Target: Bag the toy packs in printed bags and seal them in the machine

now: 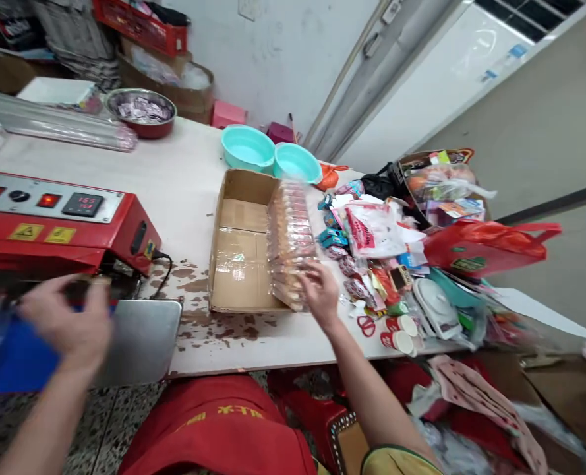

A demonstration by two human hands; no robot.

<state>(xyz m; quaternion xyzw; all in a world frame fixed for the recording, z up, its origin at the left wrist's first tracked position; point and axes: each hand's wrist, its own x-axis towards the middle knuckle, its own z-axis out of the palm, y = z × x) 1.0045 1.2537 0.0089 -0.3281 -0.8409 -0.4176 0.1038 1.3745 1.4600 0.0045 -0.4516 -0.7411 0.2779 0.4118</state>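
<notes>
My left hand (70,320) is smeared by motion over the blue belt (20,359) of a red sealing machine (124,221); its thumb and fingers are apart and I see nothing in them. In the cardboard box (238,290), a row of clear-wrapped packs (293,231) with brownish contents lines the right side. The fingers of my right hand (321,293) are bent onto a pack at the near end of this row, by the box's right edge. Some fingertips are hidden against the wrapping. A metal plate (147,340) lies beside the belt.
Two turquoise basins (248,148) stand behind the box. Farther left is a bowl of small packets (144,112). Clutter covers the table's right side, with red scissors (366,325), paper cups (396,341) and a red bag (485,247). A black cable (167,274) leaves the machine.
</notes>
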